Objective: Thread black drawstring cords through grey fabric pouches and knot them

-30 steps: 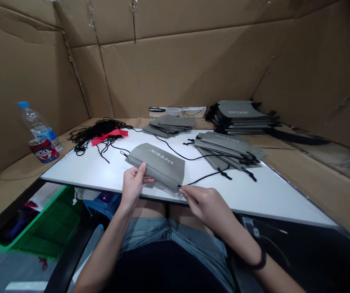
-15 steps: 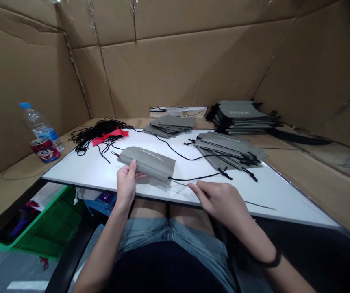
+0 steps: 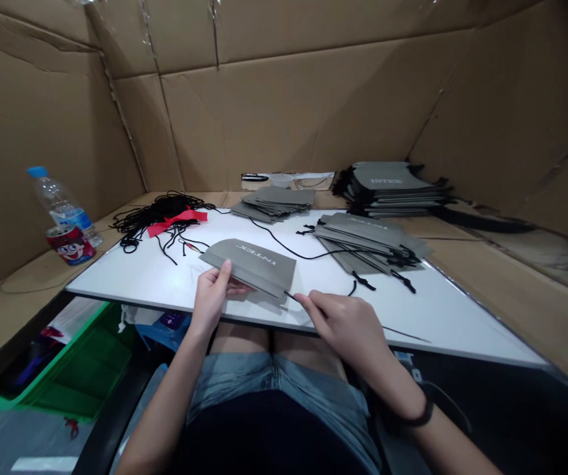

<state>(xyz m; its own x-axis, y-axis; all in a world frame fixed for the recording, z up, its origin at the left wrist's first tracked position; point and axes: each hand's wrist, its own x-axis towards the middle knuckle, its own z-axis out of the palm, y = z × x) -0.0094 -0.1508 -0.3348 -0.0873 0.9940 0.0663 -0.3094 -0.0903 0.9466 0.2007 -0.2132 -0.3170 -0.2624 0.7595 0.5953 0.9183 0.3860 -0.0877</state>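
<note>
In the head view, the left hand (image 3: 213,293) pinches the grey pouch (image 3: 254,260) by its near edge, with the thumb on top and the fingers below. The pouch is over the near part of the white surface (image 3: 135,280); whether its underside touches, I cannot tell. The right hand (image 3: 346,323) is closed, and its fingertips grip a black cord (image 3: 290,296) at the near right corner of this pouch. A thin dark rod (image 3: 407,334) shows just beyond the right hand; I cannot tell if it is held.

About the progress, I judge that this pouch is only partly done, because I see no knot on its cord. The pile of pouches (image 3: 346,227) on the right and the tall stack (image 3: 382,188) behind it have black cord ends, so they seem finished. The flat pouches (image 3: 274,200) at the back show no clear cord ends, and a cord bundle (image 3: 165,206) lies at left, so some work seems left.
</note>
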